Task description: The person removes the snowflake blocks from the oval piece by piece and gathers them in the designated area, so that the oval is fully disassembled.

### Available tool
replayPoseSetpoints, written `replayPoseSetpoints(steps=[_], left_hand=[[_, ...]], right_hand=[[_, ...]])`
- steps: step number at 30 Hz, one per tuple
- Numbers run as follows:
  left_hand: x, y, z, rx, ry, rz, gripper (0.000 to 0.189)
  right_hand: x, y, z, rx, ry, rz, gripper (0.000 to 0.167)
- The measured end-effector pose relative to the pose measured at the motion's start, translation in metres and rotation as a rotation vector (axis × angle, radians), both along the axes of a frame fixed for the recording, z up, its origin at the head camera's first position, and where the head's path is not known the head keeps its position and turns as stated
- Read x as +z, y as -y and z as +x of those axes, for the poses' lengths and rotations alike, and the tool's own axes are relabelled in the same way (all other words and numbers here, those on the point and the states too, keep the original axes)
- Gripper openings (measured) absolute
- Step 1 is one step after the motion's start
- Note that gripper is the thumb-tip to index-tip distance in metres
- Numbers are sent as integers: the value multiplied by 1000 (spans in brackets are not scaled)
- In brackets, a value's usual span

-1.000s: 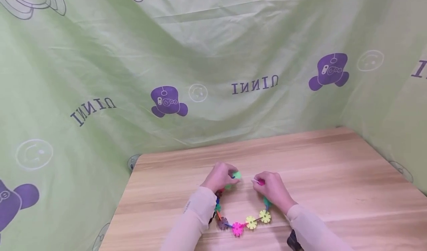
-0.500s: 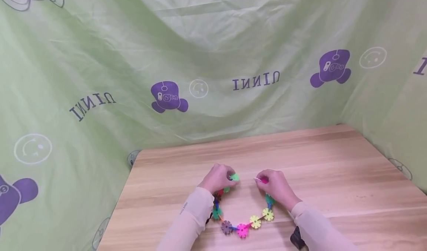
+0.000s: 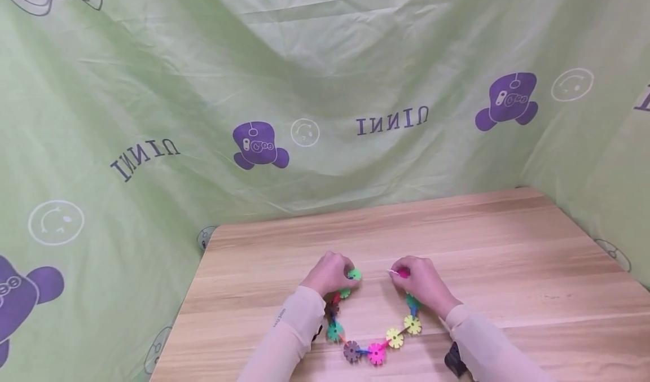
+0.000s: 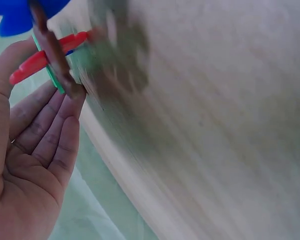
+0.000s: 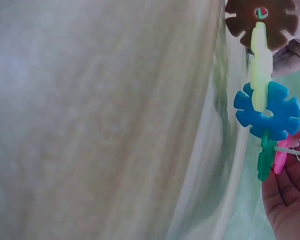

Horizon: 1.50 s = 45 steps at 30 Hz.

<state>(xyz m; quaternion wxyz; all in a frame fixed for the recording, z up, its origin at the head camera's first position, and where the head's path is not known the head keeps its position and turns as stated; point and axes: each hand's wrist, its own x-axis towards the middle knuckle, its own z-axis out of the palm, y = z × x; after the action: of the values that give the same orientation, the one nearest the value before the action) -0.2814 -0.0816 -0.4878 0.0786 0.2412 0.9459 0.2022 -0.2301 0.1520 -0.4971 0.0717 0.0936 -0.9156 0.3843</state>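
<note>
head view: a chain of slotted plastic discs (image 3: pixel 376 354) curves over the tabletop (image 3: pixel 482 235), with its bend toward the person and both hands at its far ends. the left hand (image 3: pixel 330 272) pinches a light-green disc (image 3: pixel 355 274) between thumb and fingers. the right hand (image 3: pixel 422 280) pinches a pink disc (image 5: pixel 281 159); a white disc (image 5: pixel 287 150), seen edge-on, projects toward the left hand. compared with one second earlier, the two ends stand slightly farther apart. the ends are therefore unjoined, and the chain forms a ring with a gap at its far side; work at this gap is judged incomplete.

the discs are thin and round, with notched rims and center holes. neighboring discs interlock crosswise at their slots, so faces and edges alternate. in the right wrist view, the blue disc (image 5: pixel 282 120), pale yellow disc (image 5: pixel 261 60) and brown disc (image 5: pixel 279 30) look smooth. in the left wrist view, a red disc (image 4: pixel 31 67) crosses a second brown disc (image 4: pixel 59 65); the part beyond is blurred. the tabletop shows wood grain; wrinkled green cloth (image 3: pixel 325 77) hangs behind. whether the near bend touches the tabletop cannot be told.
</note>
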Motion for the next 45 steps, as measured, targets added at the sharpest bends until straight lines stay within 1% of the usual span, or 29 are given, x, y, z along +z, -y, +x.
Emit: replayPoseSetpoints(steps=[3, 7, 9, 11, 14, 16, 18, 20, 23, 27, 34, 36, 41, 43, 45], left_hand=[[-3, -1, -1, -3, -16, -8, 34], [-2, -4, -1, 4, -45, 4, 44], [1, -7, 1, -21, -72, 21, 46], [5, -12, 3, -77, -105, 36, 41], [12, -24, 7, -194, -174, 61, 31], [15, -33, 9, -262, -226, 69, 26], [17, -40, 10, -310, -278, 77, 23], [17, -46, 11, -335, -316, 78, 22], [16, -50, 10, -351, -337, 87, 20], [14, -53, 7, -363, -338, 108, 17], [16, -55, 7, -379, -340, 125, 13], [16, -54, 6, -380, -343, 126, 11], [14, -52, 4, -378, -347, 140, 8], [14, -52, 4, -375, -337, 154, 7], [13, -51, 4, -371, -324, 171, 7]], right_hand=[[-1, -1, 0, 3, 7, -5, 5], [-1, -2, 1, 3, 12, -11, 5], [-1, -2, 0, 3, 8, -9, 6], [-1, -3, 0, 5, -1, -4, 6], [0, -4, 0, 5, -21, 7, 6], [0, -5, -1, 6, -34, 16, 6], [0, -6, -1, 7, -41, 23, 5], [1, -6, -1, 10, -37, 21, 6], [1, -6, 0, 20, -39, 12, 6], [1, -6, 2, 27, -47, 6, 6], [0, -7, 3, 37, -65, -3, 6], [0, -9, 4, 46, -35, -32, 8], [3, -15, 5, 51, 103, -131, 16], [4, -18, 6, 49, 156, -169, 20], [3, -22, 6, 65, 197, -210, 24]])
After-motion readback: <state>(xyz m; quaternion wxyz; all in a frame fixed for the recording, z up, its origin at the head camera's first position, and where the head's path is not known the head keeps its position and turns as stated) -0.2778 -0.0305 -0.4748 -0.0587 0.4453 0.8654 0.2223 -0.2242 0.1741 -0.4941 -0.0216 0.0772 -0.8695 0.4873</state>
